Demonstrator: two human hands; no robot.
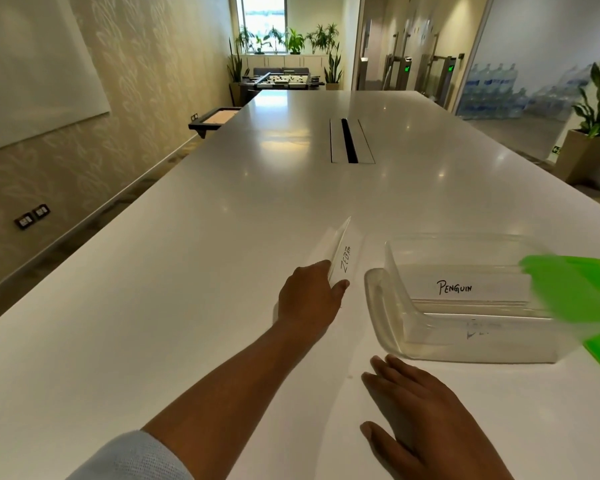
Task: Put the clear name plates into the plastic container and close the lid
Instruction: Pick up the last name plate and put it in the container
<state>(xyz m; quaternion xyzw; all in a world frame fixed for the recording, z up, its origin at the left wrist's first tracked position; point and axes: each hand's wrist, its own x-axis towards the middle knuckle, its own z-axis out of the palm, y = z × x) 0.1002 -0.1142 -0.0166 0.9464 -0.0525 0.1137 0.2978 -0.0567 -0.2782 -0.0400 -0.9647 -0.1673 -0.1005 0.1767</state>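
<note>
While the long white tabletop (222,237) fills most of the view, a clear plastic container (388,317) sits open near its right side, with a green lid (579,299) blurred over its right end. Inside it, a clear name plate marked PENGUIN (465,289) stands upright, and another with faint writing lies nearer the front wall. Just left of the container, the left hand (309,292) pinches the near end of a name plate marked ZEBRA (343,251), tilted on edge. The right hand (426,410) rests flat, fingers spread, in front of the container.
</note>
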